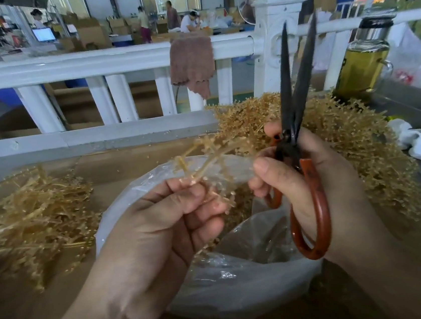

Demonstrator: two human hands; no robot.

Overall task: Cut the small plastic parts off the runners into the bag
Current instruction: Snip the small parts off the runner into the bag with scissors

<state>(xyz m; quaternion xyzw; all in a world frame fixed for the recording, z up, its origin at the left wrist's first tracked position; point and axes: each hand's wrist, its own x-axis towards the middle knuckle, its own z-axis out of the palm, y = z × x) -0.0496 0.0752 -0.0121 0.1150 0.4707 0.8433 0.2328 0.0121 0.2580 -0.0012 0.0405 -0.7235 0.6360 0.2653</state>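
My left hand [164,225] pinches a tan plastic runner [204,157] with small parts on its branches, held over the clear plastic bag [245,286]. My right hand [319,181] grips red-handled scissors [293,113], whose black blades point up and stand slightly apart, away from the runner. Small tan parts lie inside the bag, partly hidden by my hands.
A big heap of tan runners [354,137] lies at the right behind my right hand. A flatter pile of runners [33,221] lies at the left. A white railing [88,65] with a brown cloth [192,64] runs across the back; a bottle of yellow liquid [361,63] stands at right.
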